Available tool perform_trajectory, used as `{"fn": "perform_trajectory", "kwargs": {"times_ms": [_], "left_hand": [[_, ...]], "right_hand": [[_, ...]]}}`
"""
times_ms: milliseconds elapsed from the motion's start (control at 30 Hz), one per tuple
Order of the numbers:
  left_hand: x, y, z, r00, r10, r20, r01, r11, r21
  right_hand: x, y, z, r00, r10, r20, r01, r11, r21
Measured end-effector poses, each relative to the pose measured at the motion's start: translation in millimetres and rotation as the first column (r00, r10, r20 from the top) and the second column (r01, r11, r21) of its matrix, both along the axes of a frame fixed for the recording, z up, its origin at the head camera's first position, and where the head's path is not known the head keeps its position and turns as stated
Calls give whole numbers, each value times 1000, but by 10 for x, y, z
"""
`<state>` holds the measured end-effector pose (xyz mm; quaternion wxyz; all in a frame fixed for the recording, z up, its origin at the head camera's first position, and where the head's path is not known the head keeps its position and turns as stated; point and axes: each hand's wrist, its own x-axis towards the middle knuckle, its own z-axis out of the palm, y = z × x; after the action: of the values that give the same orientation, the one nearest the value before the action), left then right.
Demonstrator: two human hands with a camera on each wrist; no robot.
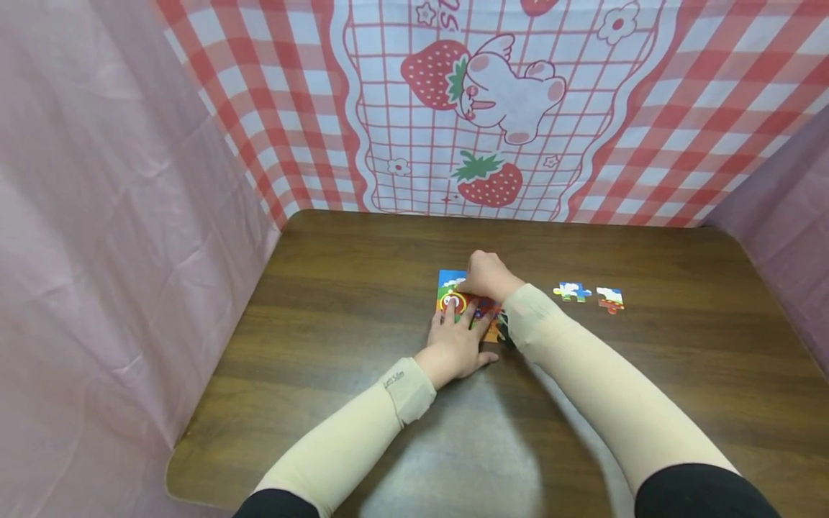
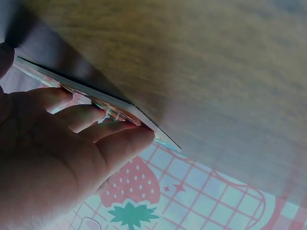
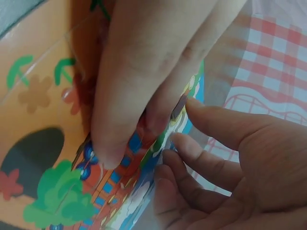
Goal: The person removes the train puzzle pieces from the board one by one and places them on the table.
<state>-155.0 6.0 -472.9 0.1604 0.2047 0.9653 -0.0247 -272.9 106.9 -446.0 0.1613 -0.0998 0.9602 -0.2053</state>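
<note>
A colourful jigsaw puzzle (image 1: 451,278) lies on the wooden table, partly covered by both hands. My left hand (image 1: 456,348) rests on it with fingers spread and straight, fingertips pressing its printed face; the left wrist view shows the puzzle's thin edge (image 2: 136,109) under those fingers. At the puzzle's far side, my right hand (image 1: 488,276) has curled fingers. In the right wrist view its thumb (image 3: 225,122) and forefinger pinch a puzzle piece (image 3: 179,106), seen by its dark edge. Most of that piece is hidden.
Two loose puzzle pieces lie to the right of the hands: a blue and white one (image 1: 573,291) and a white and red one (image 1: 610,299). A red checked cloth (image 1: 311,108) with strawberries hangs behind the table (image 1: 324,302), and pink cloth (image 1: 116,216) hangs at the left.
</note>
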Motion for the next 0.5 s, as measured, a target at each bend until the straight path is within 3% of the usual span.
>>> {"fn": "perform_trajectory", "kwargs": {"times_ms": [500], "left_hand": [[9, 2, 11, 1000, -8, -6, 7, 999, -34]], "right_hand": [[-21, -91, -44, 999, -12, 49, 12, 1000, -13]]}}
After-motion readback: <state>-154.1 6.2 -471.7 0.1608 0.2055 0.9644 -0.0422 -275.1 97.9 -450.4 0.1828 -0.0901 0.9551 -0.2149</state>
